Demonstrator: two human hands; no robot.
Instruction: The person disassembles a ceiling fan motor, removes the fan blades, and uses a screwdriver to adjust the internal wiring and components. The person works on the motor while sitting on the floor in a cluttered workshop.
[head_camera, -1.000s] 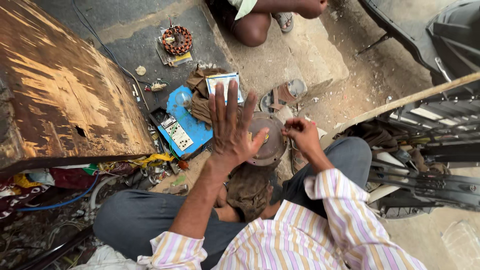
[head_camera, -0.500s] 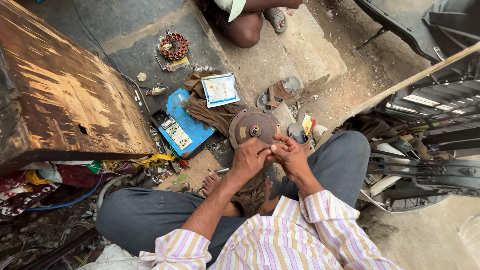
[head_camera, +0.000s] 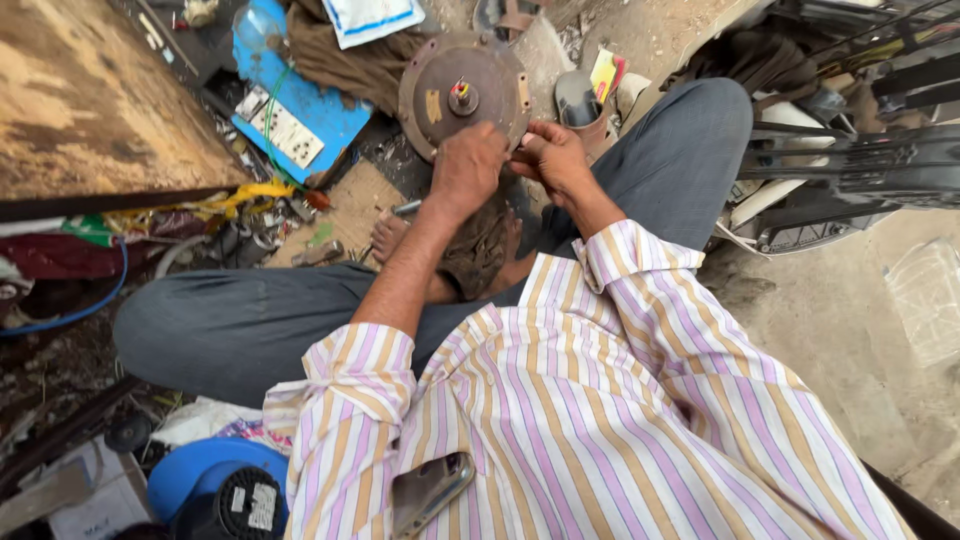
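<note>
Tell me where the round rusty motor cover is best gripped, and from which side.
Probably by its rim. The round motor cover lies face up with a short shaft in the middle, too thin to hold. The left hand and right hand meet at its near edge, so come from there.

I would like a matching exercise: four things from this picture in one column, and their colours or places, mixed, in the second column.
Things:
1. round motor cover
2. switch board
3. phone
4. cable

Descriptions:
A. in the shirt pocket
B. blue, curving at the far left
C. rusty brown, under the left hand and right hand
D. blue panel lying on the ground

Pairs: 1-C, 2-D, 3-A, 4-B
</note>
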